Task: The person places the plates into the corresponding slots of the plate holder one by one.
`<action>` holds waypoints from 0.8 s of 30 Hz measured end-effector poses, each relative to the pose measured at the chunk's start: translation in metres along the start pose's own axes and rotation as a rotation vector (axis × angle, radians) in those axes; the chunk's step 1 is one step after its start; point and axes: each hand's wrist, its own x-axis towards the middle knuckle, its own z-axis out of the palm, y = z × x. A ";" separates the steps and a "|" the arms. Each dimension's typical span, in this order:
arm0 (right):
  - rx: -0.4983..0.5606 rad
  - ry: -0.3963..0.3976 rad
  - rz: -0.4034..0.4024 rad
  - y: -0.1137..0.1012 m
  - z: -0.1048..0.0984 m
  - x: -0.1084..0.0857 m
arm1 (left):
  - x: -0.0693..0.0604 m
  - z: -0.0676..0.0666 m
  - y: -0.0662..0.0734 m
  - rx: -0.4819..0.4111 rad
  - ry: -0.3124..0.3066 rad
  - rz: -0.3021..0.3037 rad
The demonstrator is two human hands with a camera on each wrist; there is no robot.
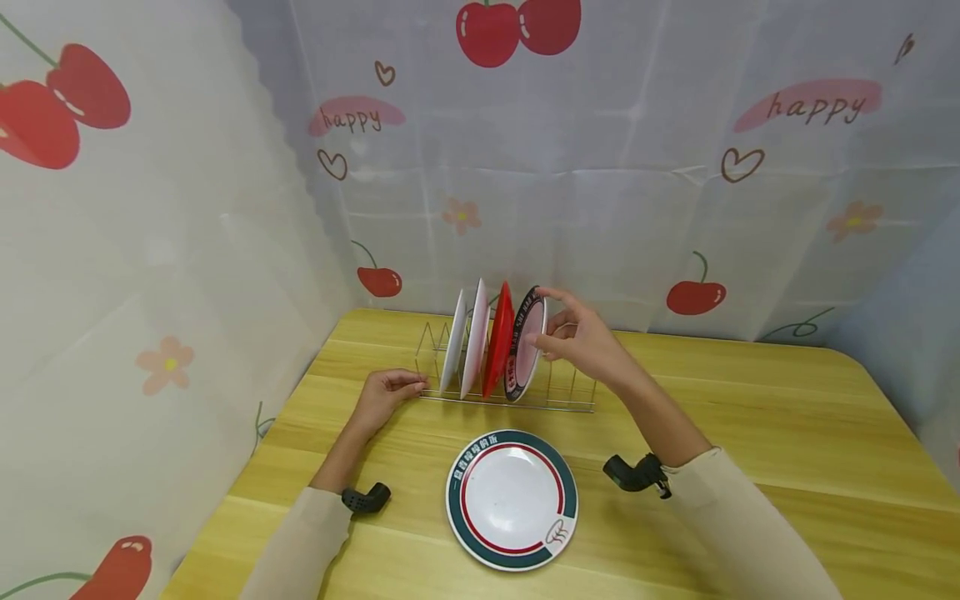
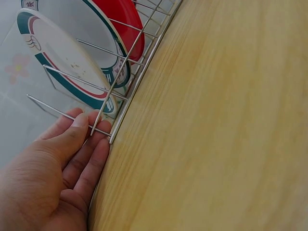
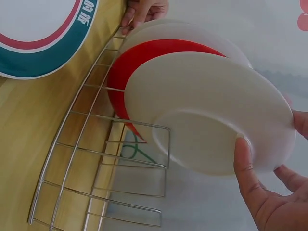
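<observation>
A wire rack (image 1: pixel 570 407) holds several upright plates, including a red one (image 1: pixel 498 346) and two pale ones (image 1: pixel 453 342). My left hand (image 1: pixel 385 398) pinches the rack's left end; in the left wrist view that hand (image 2: pixel 62 166) has thumb and fingers around the end wires (image 2: pixel 111 137), beside a green-rimmed plate (image 2: pixel 67 60). My right hand (image 1: pixel 588 343) grips the edge of a black-rimmed plate (image 1: pixel 527 342) at the right of the row. Seen from the right wrist, the right hand (image 3: pixel 274 197) has its thumb against that plate's pale underside (image 3: pixel 192 96).
A green-rimmed white plate (image 1: pixel 512 498) lies flat on the wooden table (image 1: pixel 405 533) in front of the rack; part of this plate (image 3: pixel 38 19) shows in the right wrist view. Behind the table hangs a cherry-patterned sheet (image 1: pixel 600 208), with another at the left.
</observation>
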 end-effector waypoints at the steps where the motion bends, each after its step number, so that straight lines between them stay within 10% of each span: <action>1: -0.006 -0.004 0.004 0.002 0.002 0.002 | 0.000 0.000 0.000 0.001 0.000 -0.003; 24: 0.033 -0.011 0.009 0.020 0.013 -0.004 | 0.000 0.000 0.004 0.031 0.004 -0.043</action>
